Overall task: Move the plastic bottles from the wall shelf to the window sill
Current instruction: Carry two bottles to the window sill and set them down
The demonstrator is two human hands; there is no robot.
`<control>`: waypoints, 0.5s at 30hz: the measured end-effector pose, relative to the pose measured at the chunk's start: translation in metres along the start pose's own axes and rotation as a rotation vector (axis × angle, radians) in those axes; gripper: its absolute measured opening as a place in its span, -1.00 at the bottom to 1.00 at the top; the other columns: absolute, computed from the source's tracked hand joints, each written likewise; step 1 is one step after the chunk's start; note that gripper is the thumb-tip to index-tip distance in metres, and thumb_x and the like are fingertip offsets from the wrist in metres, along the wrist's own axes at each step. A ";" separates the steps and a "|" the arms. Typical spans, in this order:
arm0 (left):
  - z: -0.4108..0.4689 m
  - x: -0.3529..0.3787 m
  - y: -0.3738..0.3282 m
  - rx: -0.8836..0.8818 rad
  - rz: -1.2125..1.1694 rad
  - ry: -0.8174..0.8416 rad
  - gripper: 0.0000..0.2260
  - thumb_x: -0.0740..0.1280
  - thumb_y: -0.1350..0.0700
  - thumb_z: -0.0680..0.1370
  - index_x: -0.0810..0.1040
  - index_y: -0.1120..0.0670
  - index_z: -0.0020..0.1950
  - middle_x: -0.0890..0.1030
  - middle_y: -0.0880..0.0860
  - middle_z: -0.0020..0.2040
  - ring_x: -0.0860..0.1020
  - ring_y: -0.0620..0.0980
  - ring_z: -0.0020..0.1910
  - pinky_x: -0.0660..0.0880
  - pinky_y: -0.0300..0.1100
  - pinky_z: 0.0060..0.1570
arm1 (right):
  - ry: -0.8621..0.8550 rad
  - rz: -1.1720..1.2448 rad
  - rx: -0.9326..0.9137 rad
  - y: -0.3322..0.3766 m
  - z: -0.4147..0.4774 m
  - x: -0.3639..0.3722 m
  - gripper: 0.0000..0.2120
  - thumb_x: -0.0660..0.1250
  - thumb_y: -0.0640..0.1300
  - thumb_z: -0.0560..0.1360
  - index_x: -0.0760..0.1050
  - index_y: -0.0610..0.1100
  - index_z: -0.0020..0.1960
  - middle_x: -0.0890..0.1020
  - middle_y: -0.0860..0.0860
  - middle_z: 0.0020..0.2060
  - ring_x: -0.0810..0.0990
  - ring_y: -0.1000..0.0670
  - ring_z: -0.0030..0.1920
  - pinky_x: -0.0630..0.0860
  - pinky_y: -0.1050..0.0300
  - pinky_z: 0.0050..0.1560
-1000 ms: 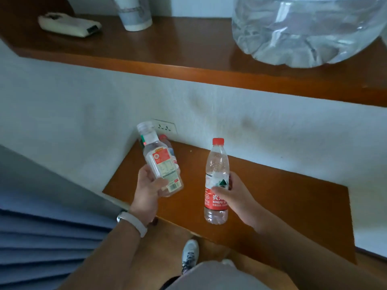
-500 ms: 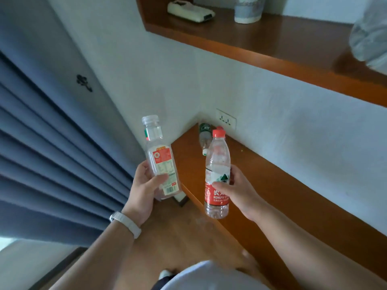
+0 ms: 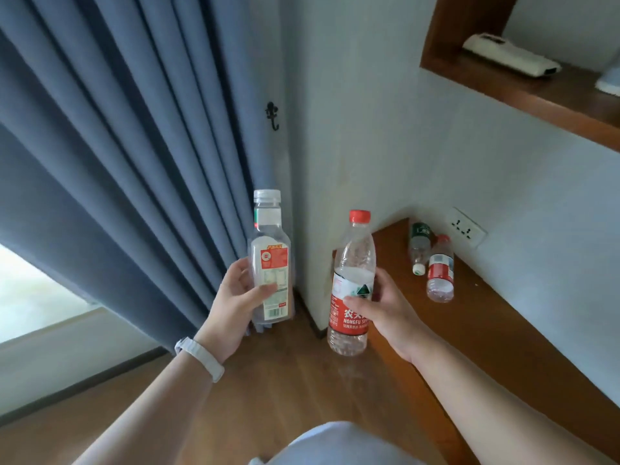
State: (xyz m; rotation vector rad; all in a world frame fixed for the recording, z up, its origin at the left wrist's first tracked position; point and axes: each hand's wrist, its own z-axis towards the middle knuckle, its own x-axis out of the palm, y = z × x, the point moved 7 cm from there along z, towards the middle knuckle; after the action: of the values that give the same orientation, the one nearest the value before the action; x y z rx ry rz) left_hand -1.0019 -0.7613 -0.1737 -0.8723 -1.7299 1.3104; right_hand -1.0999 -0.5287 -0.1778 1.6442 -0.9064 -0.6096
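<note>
Your left hand (image 3: 235, 300) grips the clear-capped bottle (image 3: 270, 260), your right hand (image 3: 385, 307) the red-capped bottle (image 3: 352, 283) — both upright, before the curtain (image 3: 117, 146); two bottles (image 3: 432, 263) remain on the lower shelf (image 3: 503, 330).

Single head-worn wide-angle view, looking forward and down, close over both forearms, edges perhaps distorted

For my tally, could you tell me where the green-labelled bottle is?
The green-labelled bottle lies on the lower wooden shelf, right of centre, beside a red-labelled bottle, below the wall socket.
</note>
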 end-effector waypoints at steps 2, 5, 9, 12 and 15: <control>-0.002 -0.036 -0.004 0.004 -0.039 -0.020 -0.36 0.55 0.02 0.26 0.46 0.11 0.29 0.70 0.13 0.07 0.71 0.13 -0.13 0.65 0.00 -0.25 | 0.026 -0.021 0.002 0.002 0.013 0.033 -0.38 0.57 -0.06 0.33 0.41 0.00 0.33 0.63 -0.02 0.17 0.64 -0.01 0.16 0.61 0.04 0.12; -0.004 -0.088 -0.001 0.001 -0.094 -0.075 -0.34 0.56 0.05 0.25 0.46 0.13 0.30 0.69 0.14 0.10 0.69 0.14 0.03 0.64 0.02 -0.09 | 0.046 -0.059 0.002 0.002 0.026 0.080 -0.45 0.56 -0.14 0.38 0.44 0.00 0.30 0.66 0.00 0.13 0.65 0.01 0.13 0.61 0.05 0.11; -0.008 -0.150 0.001 -0.002 -0.141 -0.121 -0.33 0.57 0.05 0.24 0.46 0.12 0.30 0.66 0.15 0.14 0.66 0.16 0.10 0.61 0.10 0.03 | 0.075 -0.098 0.015 0.001 0.042 0.140 -0.48 0.55 -0.21 0.41 0.44 -0.01 0.29 0.66 -0.02 0.12 0.66 0.01 0.11 0.61 0.13 0.01; -0.019 -0.197 0.001 0.001 -0.177 -0.172 -0.29 0.58 0.05 0.23 0.43 0.13 0.32 0.65 0.18 0.15 0.66 0.16 0.11 0.60 0.09 0.01 | 0.132 -0.152 0.017 0.001 0.053 0.189 -0.49 0.54 -0.21 0.42 0.44 0.03 0.28 0.67 0.03 0.09 0.67 0.09 0.06 0.61 0.15 0.00; -0.034 -0.245 -0.002 0.021 -0.189 -0.237 -0.28 0.58 0.07 0.23 0.43 0.14 0.34 0.63 0.21 0.19 0.65 0.20 0.14 0.61 0.14 0.04 | 0.197 -0.187 0.008 0.001 0.065 0.239 -0.53 0.48 -0.29 0.46 0.44 0.01 0.28 0.66 0.02 0.09 0.68 0.12 0.02 0.60 0.18 -0.04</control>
State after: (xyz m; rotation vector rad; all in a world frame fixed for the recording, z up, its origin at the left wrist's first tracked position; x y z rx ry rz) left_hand -0.8593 -0.9604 -0.2098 -0.5428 -1.9255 1.3431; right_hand -1.0137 -0.7611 -0.1780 1.7743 -0.6180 -0.5592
